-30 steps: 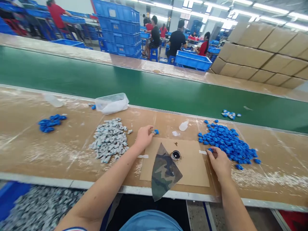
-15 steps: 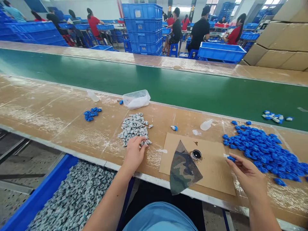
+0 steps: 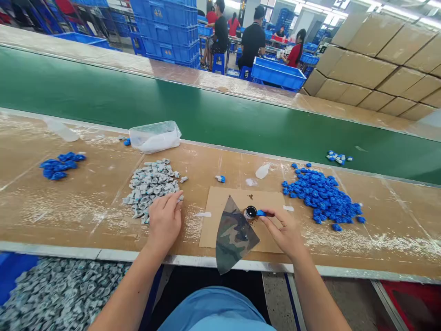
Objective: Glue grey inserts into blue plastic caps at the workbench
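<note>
A small blue piece is pinched in my right hand, beside a small round jar of dark liquid. The jar stands on a flat cardboard sheet, next to a pointed camouflage-patterned piece. My left hand lies at the right edge of a pile of grey-white pieces, its fingers on a small grey piece. A heap of blue pieces lies to the right. One blue-and-white piece sits alone behind the cardboard.
Beyond the table runs a green conveyor belt. A clear plastic tub, a small translucent bottle and a few blue pieces stand or lie on the table. A bin of grey pieces is below left. People sit farther back.
My right hand has moved left from the blue heap to the jar with the blue piece. My left hand remains at the grey pile. The view has turned to the right.
</note>
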The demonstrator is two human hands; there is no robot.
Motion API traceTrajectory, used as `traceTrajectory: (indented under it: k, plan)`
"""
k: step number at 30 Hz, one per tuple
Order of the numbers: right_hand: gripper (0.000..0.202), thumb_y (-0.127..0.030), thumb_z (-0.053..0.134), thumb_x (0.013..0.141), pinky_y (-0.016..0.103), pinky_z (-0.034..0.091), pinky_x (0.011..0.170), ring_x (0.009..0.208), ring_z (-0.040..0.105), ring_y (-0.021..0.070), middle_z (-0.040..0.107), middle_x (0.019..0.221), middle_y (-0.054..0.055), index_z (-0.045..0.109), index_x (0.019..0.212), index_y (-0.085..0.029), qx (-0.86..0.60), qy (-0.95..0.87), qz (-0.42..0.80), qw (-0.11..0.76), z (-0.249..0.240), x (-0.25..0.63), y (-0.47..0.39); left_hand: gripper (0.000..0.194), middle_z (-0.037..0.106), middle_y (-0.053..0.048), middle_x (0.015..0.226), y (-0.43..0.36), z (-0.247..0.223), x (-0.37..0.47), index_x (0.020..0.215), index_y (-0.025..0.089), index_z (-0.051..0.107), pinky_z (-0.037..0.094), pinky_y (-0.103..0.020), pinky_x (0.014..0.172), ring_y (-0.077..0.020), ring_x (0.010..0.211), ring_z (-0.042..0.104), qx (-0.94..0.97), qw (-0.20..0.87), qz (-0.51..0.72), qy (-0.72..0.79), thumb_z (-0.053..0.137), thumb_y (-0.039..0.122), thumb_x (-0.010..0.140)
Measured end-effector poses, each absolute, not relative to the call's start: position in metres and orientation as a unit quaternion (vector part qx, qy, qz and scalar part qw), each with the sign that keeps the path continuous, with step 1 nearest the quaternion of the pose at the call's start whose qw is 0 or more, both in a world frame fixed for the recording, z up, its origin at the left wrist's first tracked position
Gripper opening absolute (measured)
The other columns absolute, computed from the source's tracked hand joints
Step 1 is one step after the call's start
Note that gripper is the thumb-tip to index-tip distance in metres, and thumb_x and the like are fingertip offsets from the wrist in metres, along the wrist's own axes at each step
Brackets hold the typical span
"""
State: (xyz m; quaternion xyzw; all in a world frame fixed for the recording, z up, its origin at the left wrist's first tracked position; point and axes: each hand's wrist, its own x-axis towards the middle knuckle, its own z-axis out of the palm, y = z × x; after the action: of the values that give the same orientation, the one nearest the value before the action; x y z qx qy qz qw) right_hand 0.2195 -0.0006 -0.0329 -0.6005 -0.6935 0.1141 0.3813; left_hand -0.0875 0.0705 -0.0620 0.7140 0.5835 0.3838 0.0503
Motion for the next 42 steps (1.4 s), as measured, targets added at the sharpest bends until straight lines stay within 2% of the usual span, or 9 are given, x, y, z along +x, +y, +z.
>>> traceTrajectory:
  k: [3,9,16,21,27,42]
  plan:
    - [0.016,-0.029,0.057,0.087,0.034,0.056,0.072,0.083,0.068,0.0201,0.073,0.089,0.005,0.070,0.094,-0.024,-0.586,-0.721,0.105,0.354,-0.031,0.217,0.004,0.025,0.066,-0.009,0.100,0.062,-0.056,-0.081,0.100,0.021,0.066,0.047,-0.040,0.089,-0.0237,0.096,0.060,0.674,0.130,0.437,0.581,0.047,0.026,0.085]
    - [0.017,-0.027,0.056,0.087,0.033,0.054,0.070,0.082,0.067,0.0201,0.073,0.088,0.004,0.071,0.096,-0.026,-0.575,-0.740,0.110,0.330,-0.030,0.219,0.008,0.019,0.066,-0.007,0.098,0.042,-0.052,-0.054,0.090,0.021,0.071,0.051,-0.032,0.085,-0.0192,0.095,0.062,0.583,0.378,0.487,0.528,0.059,0.032,0.079]
    - [0.018,-0.026,0.055,0.088,0.032,0.054,0.071,0.081,0.066,0.0197,0.073,0.085,0.004,0.071,0.096,-0.025,-0.577,-0.745,0.088,0.324,-0.031,0.218,0.006,0.014,0.070,-0.006,0.085,0.027,-0.050,-0.027,0.078,0.020,0.073,0.053,-0.031,0.080,-0.0186,0.086,0.063,0.540,0.519,0.469,0.468,0.066,0.032,0.075]
    - [0.015,-0.027,0.056,0.087,0.033,0.053,0.075,0.082,0.066,0.0192,0.073,0.088,0.003,0.070,0.093,-0.024,-0.611,-0.710,0.107,0.333,-0.033,0.214,0.003,0.017,0.069,-0.006,0.086,0.014,-0.046,-0.013,0.080,0.019,0.072,0.053,-0.029,0.077,-0.0173,0.083,0.064,0.531,0.557,0.440,0.462,0.068,0.034,0.074]
    - [0.013,-0.022,0.056,0.087,0.031,0.050,0.080,0.088,0.063,0.0172,0.071,0.092,0.002,0.066,0.096,-0.023,-0.636,-0.691,0.105,0.328,-0.024,0.207,-0.006,0.025,0.068,-0.005,0.092,-0.009,-0.046,-0.007,0.097,0.018,0.068,0.056,-0.029,0.075,-0.0134,0.073,0.065,0.532,0.588,0.384,0.472,0.066,0.035,0.078]
    - [0.016,-0.027,0.053,0.090,0.030,0.049,0.085,0.089,0.061,0.0142,0.068,0.097,0.001,0.064,0.099,-0.020,-0.666,-0.615,0.137,0.400,-0.015,0.198,-0.023,0.017,0.068,-0.001,0.094,-0.018,-0.039,-0.008,0.093,0.021,0.068,0.057,-0.025,0.079,-0.0113,0.077,0.065,0.539,0.562,0.389,0.493,0.069,0.028,0.077]
